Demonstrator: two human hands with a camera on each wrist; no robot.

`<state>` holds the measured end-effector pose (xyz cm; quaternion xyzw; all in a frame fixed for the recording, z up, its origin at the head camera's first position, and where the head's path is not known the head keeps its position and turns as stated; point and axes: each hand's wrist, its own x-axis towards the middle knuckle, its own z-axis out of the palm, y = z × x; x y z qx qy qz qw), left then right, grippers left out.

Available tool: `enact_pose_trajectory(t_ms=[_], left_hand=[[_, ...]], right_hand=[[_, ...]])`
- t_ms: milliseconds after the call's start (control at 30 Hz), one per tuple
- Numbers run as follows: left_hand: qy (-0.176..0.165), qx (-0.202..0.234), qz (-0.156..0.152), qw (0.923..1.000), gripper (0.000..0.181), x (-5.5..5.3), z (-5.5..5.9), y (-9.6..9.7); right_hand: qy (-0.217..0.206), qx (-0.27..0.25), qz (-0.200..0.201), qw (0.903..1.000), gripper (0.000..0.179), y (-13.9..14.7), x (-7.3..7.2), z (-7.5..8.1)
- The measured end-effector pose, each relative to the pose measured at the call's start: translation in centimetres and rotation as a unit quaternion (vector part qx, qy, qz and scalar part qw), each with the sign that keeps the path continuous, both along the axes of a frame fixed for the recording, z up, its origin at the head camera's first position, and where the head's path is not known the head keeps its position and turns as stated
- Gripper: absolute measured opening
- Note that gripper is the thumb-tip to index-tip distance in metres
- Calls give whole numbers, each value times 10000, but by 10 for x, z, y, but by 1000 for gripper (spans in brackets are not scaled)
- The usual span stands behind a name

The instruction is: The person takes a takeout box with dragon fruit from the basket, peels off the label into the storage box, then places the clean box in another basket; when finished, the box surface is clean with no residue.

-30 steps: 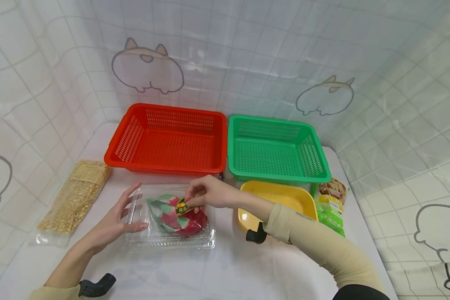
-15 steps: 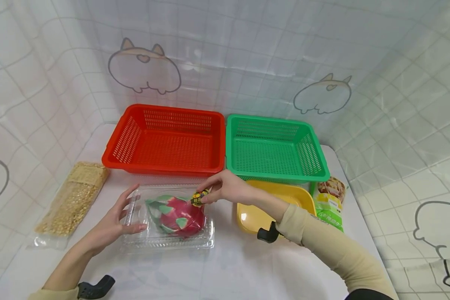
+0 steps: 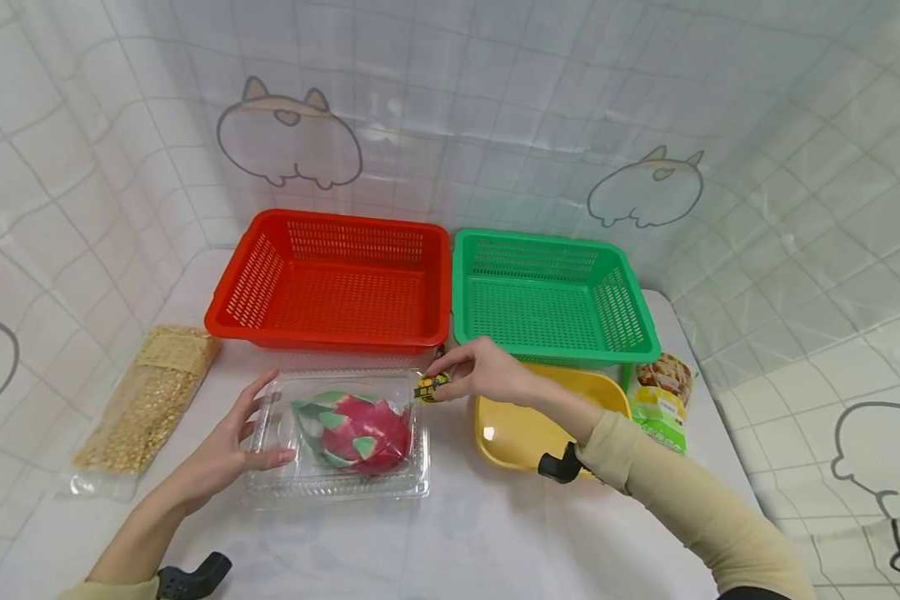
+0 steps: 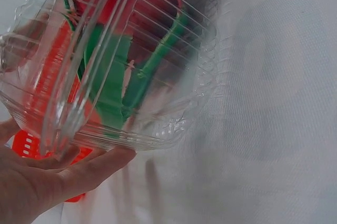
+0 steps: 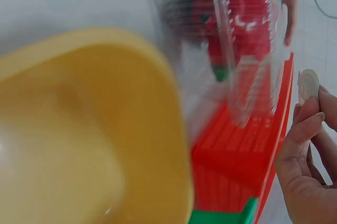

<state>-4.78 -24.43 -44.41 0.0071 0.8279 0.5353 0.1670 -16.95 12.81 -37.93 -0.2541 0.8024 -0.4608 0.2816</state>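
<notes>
A clear plastic clamshell box (image 3: 322, 486) lies on the table with a pink and green dragon fruit (image 3: 371, 435) inside. My left hand (image 3: 221, 454) holds the box's left end, thumb and fingers spread around it; in the left wrist view, fingertips (image 4: 118, 155) touch its ribbed edge. My right hand (image 3: 491, 375) pinches a small black and yellow sticker (image 3: 429, 387) between thumb and fingertips, just off the box's right side. From the right wrist, the sticker's pale back (image 5: 308, 83) shows.
Behind the box stand a red basket (image 3: 337, 340) and a green basket (image 3: 555, 354). A yellow basin (image 3: 525, 442) sits under the right forearm. To the left lies a bag of oats (image 3: 146, 400); a green and brown food packet (image 3: 663, 404) lies at the right.
The sticker has come off the box lid, and my right hand has carried it to the right, clear of the dragon fruit. My left hand stays on the box.
</notes>
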Motion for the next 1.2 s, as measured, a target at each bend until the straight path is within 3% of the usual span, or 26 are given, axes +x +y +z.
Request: enact_pose_trajectory(t_ms=[300,600,867,1200], left_hand=[[-94,-15,11,10000,115,0,0,0],[-74,18,13,10000,115,0,5,2],[-72,12,-11,10000,115,0,4,2],[-94,-29,13,10000,115,0,5,3]], right_hand=[[244,90,-299,9992,29,33,-8,-10],[800,42,-152,9967,27,61,-17,-26],[982,-135,-256,9947,27,74,-20,-42],[1326,-162,-189,9909,27,83,-19,-48]])
